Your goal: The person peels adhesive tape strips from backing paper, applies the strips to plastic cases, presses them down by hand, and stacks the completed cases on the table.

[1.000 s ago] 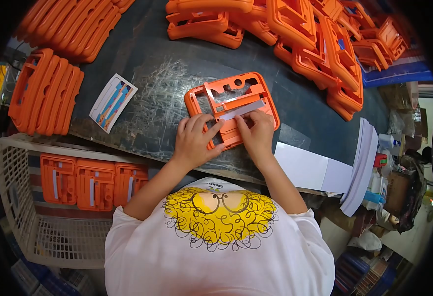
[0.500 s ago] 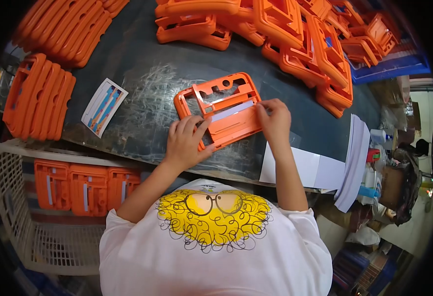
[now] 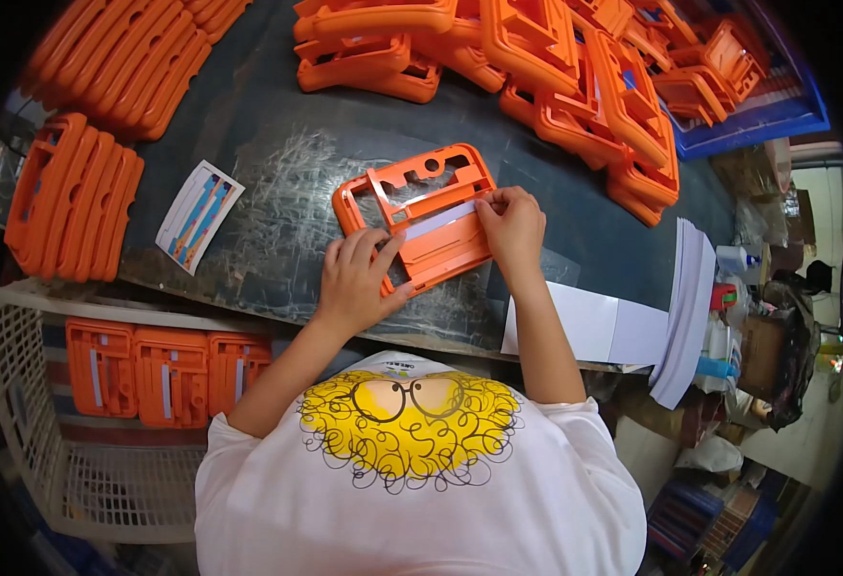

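"In the head view, where is the orange plastic frame (image 3: 445, 252)?"

"Lying on the dark, scuffed tabletop (image 3: 277, 120), near its front edge, between the two hands. A flat pale strip (image 3: 440, 222) sits slantwise across it."

"And the left hand (image 3: 352, 278)?"

"It touches the frame's near left corner, thumb and forefinger parted moderately, with the forefinger by the strip's left end."

"What about the right hand (image 3: 515, 228)?"

"Curled, with thumb and forefinger held narrow at the strip's right end, by the frame's right side. Whether they pinch the strip, one cannot tell."

"What lies around them?"

"To the left, a white card with blue and orange printing (image 3: 199, 219), then a row of upright orange frames (image 3: 74, 204). Beyond the hands, toward the right, a jumbled pile of orange frames (image 3: 584, 120) reaches a blue tray (image 3: 797, 113)."

"Nearer the person?"

"White sheets (image 3: 575, 324) lie right of the right forearm, beside a curved stack of white paper (image 3: 682, 317) at the table's edge. Below the table edge, on the left, a white plastic crate (image 3: 66, 304) holds three orange pieces with pale strips (image 3: 172, 376)."
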`<action>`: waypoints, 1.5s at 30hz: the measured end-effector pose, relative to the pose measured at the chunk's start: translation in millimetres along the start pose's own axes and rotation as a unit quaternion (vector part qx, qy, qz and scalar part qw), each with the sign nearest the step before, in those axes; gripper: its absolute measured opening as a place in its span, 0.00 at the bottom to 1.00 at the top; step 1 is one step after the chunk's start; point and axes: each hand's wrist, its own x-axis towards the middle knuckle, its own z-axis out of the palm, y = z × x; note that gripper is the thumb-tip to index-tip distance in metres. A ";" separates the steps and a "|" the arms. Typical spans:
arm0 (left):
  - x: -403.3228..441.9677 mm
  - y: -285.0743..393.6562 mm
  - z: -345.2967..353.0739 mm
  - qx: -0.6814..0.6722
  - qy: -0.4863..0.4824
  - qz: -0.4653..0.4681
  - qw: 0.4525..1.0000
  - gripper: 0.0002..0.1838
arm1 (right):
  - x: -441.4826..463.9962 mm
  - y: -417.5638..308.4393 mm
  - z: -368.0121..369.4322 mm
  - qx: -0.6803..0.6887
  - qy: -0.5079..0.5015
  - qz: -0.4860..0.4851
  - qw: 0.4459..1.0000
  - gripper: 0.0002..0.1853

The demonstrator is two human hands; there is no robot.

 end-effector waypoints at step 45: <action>0.7 -2.0 2.9 0.039 0.033 0.023 0.998 0.36 | 13.3 8.7 -8.1 -0.126 0.061 -0.060 0.988 0.10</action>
